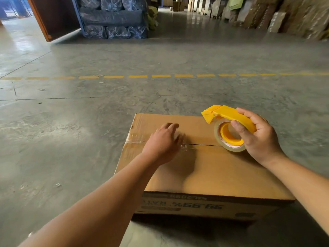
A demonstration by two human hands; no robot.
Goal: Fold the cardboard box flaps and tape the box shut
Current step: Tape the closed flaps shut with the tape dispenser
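The cardboard box (204,168) sat on the concrete floor (89,131), its flaps folded down. The left hand (162,142) pressed flat, fingers spread, on the clear tape (137,138) along the seam. The right hand (256,138) gripped the yellow tape dispenser (229,125), its roll touching the box top.

Left grip (162,142) flat, right grip (256,138) curled.
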